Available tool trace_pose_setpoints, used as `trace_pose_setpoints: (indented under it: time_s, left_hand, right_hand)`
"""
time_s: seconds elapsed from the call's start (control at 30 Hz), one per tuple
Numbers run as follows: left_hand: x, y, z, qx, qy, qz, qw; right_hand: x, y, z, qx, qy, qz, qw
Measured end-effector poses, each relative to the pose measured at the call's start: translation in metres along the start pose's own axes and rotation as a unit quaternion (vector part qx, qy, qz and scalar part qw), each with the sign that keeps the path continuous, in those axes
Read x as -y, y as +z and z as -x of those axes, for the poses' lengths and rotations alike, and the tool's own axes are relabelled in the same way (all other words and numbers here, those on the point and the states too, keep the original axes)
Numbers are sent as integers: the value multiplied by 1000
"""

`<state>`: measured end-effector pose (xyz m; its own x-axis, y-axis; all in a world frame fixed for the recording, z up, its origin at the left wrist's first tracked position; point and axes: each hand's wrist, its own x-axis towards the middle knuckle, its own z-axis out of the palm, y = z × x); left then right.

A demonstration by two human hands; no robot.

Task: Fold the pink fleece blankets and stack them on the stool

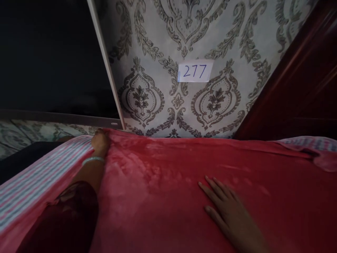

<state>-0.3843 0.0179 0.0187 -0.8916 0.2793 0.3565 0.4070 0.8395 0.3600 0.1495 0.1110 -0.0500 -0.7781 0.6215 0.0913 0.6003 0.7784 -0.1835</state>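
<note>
A red plush blanket [171,182] is spread over a bed with a striped pink, white and blue sheet [31,186] showing along its left side. My left hand [100,142] reaches to the blanket's far left corner by the wall, fingers curled closed on the blanket edge; a pale bangle sits on the wrist. Lower right, my right hand [228,207] lies flat on the red blanket with fingers stretched out and apart, holding nothing.
Patterned grey damask wallpaper [163,98] rises behind the bed, with a white paper label reading 277 [195,72] stuck on it. A dark window or screen with a pale frame [105,66] is at left. Dark red wooden furniture [297,88] stands at right.
</note>
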Motion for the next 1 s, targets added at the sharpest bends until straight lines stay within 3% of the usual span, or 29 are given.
trace_pose_setpoints:
  time_s: [0.1,0.17,0.33,0.5,0.57,0.63,0.8,0.9,1.0]
  left_hand:
    - [-4,-7,3,0,-19,-28,999]
    - [-7,-17,7,27,5,-52,998]
    - [-10,-39,44,71,151,-121,979]
    - [21,-35,91,153,293,-131,935]
    - [40,-33,96,179,265,-144,937]
    - [55,-35,92,177,196,-157,952]
    - [75,-59,81,194,72,-148,967]
    - [70,-74,94,185,41,-166,968]
    - [45,-76,122,164,110,-167,966]
  right_hand:
    - [2,-1,0,-6,-5,-1,1000]
    - [2,0,0,-12,-6,-2,1000]
    - [0,4,-2,-17,-9,7,1000]
    - [-2,10,-3,-34,-20,18,999]
    - [-3,10,-2,-39,-22,21,999]
    - [-2,10,-2,-39,-22,23,999]
    - [2,4,-4,-24,-18,29,999]
    - [8,-3,-5,-11,-12,29,999]
    - [16,-13,-5,6,2,19,1000]
